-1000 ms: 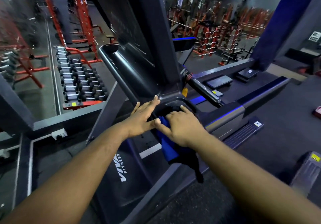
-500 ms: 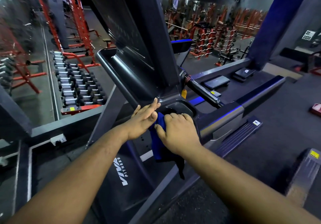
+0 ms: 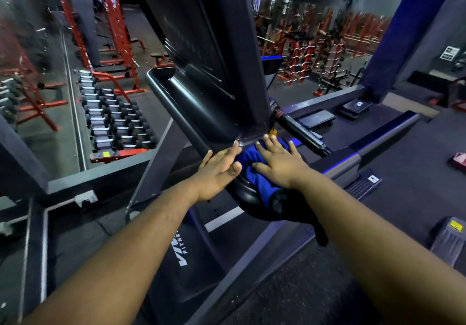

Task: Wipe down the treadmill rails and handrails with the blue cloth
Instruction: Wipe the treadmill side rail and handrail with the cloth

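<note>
The bright blue fabric cloth (image 3: 254,171) lies bunched on the dark rounded plastic corner of the treadmill console (image 3: 248,196), right below the tall black upright screen panel (image 3: 201,47). Part of it hangs down off the console edge, where it looks dark, almost black.

The right hand (image 3: 280,163) lies flat on top of the cloth, palm down, its fingers (image 3: 271,143) spread apart and stretched towards the foot of the screen panel. It presses the cloth rather than clutching it. The left hand (image 3: 219,168) rests just beside it on the console's left edge, fingers straight and held close together, the thumb touching the cloth's side.

To the right, a grey and black handrail (image 3: 353,159) with a thin blue glowing strip runs away from the console. Below the arms sits the treadmill's dark motor cover (image 3: 186,269) with white lettering. Off to the left stands a long rack of black dumbbells (image 3: 113,123) on an orange frame, with red steel rigs (image 3: 315,44) further back across the gym floor.
</note>
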A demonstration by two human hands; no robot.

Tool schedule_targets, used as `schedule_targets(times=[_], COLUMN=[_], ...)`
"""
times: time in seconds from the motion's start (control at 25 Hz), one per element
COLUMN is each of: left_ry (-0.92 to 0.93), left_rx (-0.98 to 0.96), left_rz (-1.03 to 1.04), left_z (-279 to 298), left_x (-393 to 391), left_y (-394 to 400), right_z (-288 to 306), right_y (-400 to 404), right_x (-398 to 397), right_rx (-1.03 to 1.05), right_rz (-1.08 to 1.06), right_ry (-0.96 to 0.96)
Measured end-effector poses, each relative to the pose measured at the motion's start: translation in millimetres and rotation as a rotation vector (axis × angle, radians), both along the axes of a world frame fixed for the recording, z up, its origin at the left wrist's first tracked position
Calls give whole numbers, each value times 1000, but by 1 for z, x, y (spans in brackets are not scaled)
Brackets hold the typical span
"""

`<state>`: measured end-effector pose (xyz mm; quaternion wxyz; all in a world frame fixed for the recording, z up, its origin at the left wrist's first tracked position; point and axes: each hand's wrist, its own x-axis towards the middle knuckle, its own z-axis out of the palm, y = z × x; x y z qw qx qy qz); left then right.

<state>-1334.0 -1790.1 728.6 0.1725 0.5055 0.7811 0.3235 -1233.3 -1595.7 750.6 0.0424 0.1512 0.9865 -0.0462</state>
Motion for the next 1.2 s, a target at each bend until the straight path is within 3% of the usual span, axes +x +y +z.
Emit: schedule_targets(times=[0.12,0.2,0.36,0.48,0.64,0.76,0.88,1.0,1.08,1.2], left_ry=[11,15,-15,-110,-163,-119,-56,-26,2,26], left_rx=[-7,-16,3,34,18,1,-17,-33,-52,-71], left_rz=[-5,-12,4,10,9,16,8,9,9,-4], left_z=[1,0,-2,-4,-6,-6,-4,-6,-7,-7], left_x=[-1,-1,-1,-4,-5,-4,-2,-1,-2,-4], left_y=[-1,-1,0,1,-1,-3,-3,0,1,0], right_z=[-12,-7,2,-9,-23,-22,-9,-22,-33,-19], right_y=[-9,12,2,-56,-69,-5,37,-17,-53,-20], right_x=[45,56,7,-5,47,72,69,64,77,72], right_rx=[-19,-50,18,-11,63,23,7,-10,25,-12], right_rz=[192,246,11,-26,139,296,173,-25,37,91], right_ry=[164,176,0,103,372,354,281,335,359,316])
